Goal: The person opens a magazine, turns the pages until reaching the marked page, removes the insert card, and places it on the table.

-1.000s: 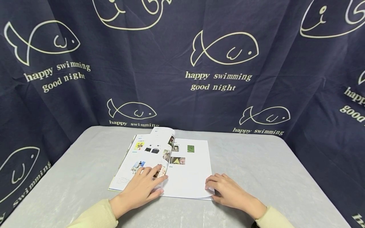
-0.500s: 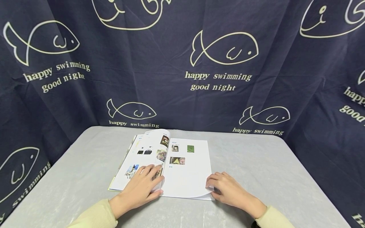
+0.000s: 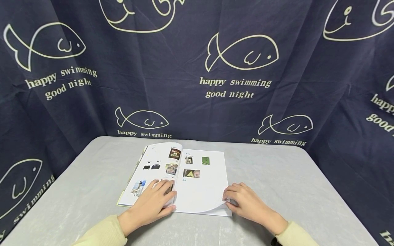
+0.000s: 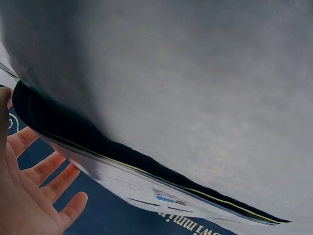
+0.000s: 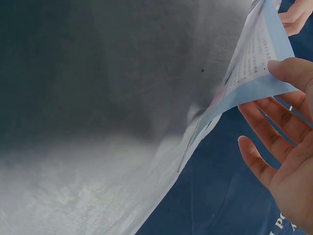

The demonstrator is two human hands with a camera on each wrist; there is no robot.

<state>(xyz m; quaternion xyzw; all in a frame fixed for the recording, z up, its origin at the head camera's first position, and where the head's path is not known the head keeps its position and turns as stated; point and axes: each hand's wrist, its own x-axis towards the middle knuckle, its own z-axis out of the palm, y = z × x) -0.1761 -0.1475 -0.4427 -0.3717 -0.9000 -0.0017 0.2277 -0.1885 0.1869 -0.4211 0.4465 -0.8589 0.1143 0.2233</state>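
Observation:
An open book (image 3: 203, 193) with white pages and small colour photos lies on the table. My left hand (image 3: 150, 201) rests on the lower part of the left page (image 3: 154, 155), fingertips near the fold. At the lower right corner, my right hand (image 3: 246, 203) pinches a page that curls up from those beneath. In the right wrist view the lifted page (image 5: 261, 90), with a light blue border and printed text, sits between thumb and fingers. The left wrist view shows the fingers of my left hand (image 4: 36, 191) along the book's near edge (image 4: 132, 171).
A grey cloth covers the table (image 3: 277, 177). Dark blue curtains (image 3: 184, 78) with fish drawings and lettering hang behind it and at both sides.
The turned page that stood curled near the fold has settled to the left, under my left hand. My right hand has raised the corner of the right page a little.

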